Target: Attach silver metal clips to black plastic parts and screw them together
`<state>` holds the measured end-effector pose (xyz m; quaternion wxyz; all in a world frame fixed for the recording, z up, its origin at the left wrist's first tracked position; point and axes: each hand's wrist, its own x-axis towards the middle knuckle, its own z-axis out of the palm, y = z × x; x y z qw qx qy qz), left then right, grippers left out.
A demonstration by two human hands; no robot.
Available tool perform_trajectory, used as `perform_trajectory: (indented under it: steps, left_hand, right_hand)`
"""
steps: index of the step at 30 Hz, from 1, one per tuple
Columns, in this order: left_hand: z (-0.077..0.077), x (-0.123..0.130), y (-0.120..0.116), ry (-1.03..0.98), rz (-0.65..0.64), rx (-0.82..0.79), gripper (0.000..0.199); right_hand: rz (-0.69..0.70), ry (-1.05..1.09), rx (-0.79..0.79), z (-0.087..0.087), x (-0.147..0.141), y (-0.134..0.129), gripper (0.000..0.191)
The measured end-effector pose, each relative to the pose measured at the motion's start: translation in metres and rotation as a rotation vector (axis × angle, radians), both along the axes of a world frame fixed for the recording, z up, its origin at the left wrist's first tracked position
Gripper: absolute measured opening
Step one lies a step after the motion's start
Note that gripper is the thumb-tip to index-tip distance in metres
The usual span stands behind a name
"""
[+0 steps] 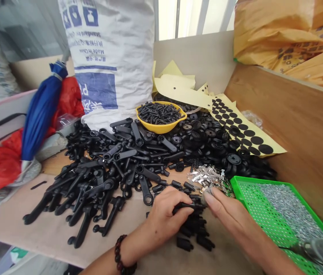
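left hand [168, 214] curled round matte black plastic lever [188, 206], right hand [230, 215] pinching small silver metal clip [204, 198]

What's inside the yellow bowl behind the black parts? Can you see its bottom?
The yellow bowl is filled with black screws. They cover its bottom, so the bowl's floor cannot be seen.

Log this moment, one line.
Left hand: holds black plastic part | right hand: fingers at metal clips | nearby: green tray
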<state>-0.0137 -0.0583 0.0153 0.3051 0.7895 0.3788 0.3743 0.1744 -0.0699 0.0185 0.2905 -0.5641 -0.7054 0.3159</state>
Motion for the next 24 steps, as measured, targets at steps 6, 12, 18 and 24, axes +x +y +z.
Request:
perform_trajectory:
  steps: [6, 12, 18, 24]
  left_hand:
    - [-0.017, -0.005, -0.009, 0.194, -0.185, 0.19, 0.017]
    - [-0.035, -0.004, -0.013, 0.28, -0.177, 0.338, 0.013]
    - [-0.015, -0.02, 0.024, 0.367, -0.058, 0.214, 0.009]
    - [0.006, -0.024, 0.069, 0.837, -0.014, 0.192, 0.017]
  right_hand:
    - [0.001, -0.187, 0.182, -0.008, 0.009, 0.018, 0.032]
    - [0.05, -0.314, 0.344, -0.029, 0.002, 0.046, 0.028]
    - [0.09, -0.471, 0.487, -0.044, -0.013, 0.077, 0.02]
    - [0.179, -0.574, 0.54, -0.046, -0.031, 0.102, 0.02]
